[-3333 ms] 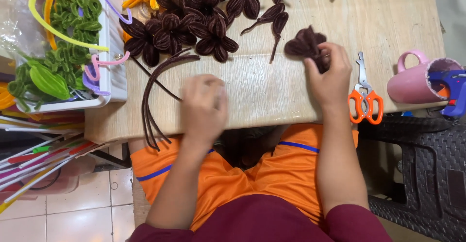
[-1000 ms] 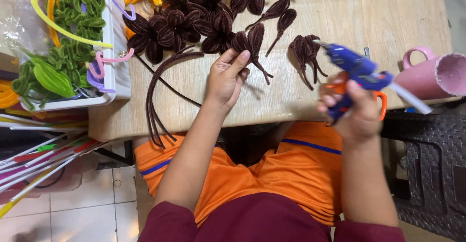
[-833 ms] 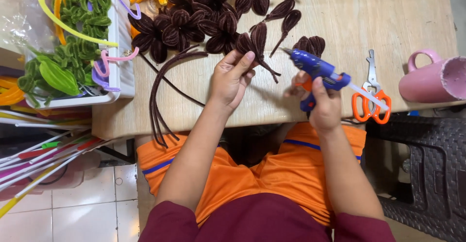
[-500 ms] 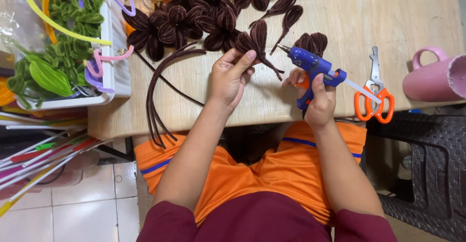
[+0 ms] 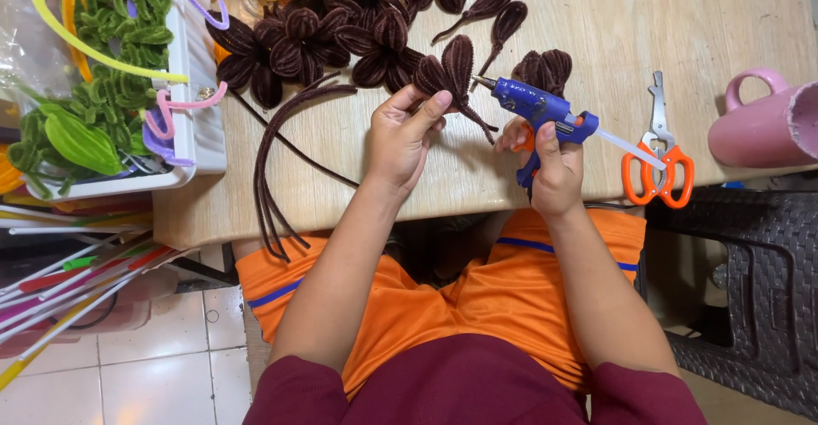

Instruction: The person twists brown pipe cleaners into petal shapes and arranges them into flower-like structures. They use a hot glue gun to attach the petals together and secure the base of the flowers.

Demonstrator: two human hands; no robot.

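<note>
The left hand (image 5: 400, 135) is pinching a brown petal (image 5: 450, 71) above the table (image 5: 699, 24); the right hand (image 5: 554, 169) is gripping a blue glue gun (image 5: 541, 108), fingers closed around its handle; the nozzle is pointing left, almost touching the petal's base; scissors (image 5: 660, 156) are lying just right.

On the wooden table (image 5: 682, 16) we see orange-handled scissors (image 5: 658, 156) beside a pink mug (image 5: 758, 127) lying on its side. Finished brown flowers (image 5: 341, 24) crowd the far edge, with loose brown stems (image 5: 273, 161) hanging over the near edge. We find green leaves (image 5: 77, 135) in a white tray (image 5: 200, 135) at left, coloured sticks (image 5: 68, 280) below it.
</note>
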